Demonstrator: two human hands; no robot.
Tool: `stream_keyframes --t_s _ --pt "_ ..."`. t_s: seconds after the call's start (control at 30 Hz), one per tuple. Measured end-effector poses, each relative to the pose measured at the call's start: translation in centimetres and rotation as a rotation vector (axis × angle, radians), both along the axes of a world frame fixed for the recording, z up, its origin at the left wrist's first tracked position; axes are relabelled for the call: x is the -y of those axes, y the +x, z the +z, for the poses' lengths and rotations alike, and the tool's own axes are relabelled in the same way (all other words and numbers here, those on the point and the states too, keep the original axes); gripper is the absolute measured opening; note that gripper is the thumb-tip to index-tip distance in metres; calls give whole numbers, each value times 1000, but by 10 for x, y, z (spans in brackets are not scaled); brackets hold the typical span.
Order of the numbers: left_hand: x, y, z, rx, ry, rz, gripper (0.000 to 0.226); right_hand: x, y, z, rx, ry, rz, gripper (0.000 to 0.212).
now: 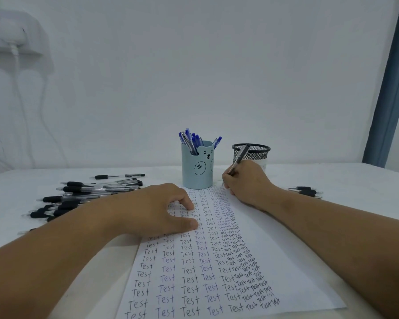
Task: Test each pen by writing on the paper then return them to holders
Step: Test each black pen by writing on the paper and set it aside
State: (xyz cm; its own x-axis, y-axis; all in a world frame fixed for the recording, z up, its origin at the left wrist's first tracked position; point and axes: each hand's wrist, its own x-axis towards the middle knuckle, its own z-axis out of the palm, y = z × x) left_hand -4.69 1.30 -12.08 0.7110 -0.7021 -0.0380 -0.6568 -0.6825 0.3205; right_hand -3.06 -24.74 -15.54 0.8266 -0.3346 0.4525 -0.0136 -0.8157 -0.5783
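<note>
Right hand (244, 183) grasps a pen (240, 158), tip on the paper's (286, 261) far edge to test it, while left hand (161, 208), fingers loosely bent, pins the sheet steady on the desk (343, 180).

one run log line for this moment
step: testing pen | right hand: writing with black pen at top of paper | left hand: pressing paper flat

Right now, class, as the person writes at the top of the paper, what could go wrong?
1. The right hand writes close beside the bear holder; a nudge might tip it.
2. The paper is nearly full, so new marks may overlap old ones.
3. The loose pens lie beside the left hand and could roll.
</note>
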Motion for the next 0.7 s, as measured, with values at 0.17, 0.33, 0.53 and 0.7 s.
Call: stream_keyframes --t_s 0.17,0.33,0.53,0.7 --pt "-1 0 -1 -10 -5 7 43 -1 -1 1 -6 0 0 25" --pt "-1 0 0 -8 -1 5 44 -1 -2 0 7 -16 -21 27" --pt "0 0 0 -5 2 -1 43 -3 -4 2 6 -36 -22 29" --pt "-1 1 -1 -1 3 -2 43 -4 -5 2 7 -46 -31 29"
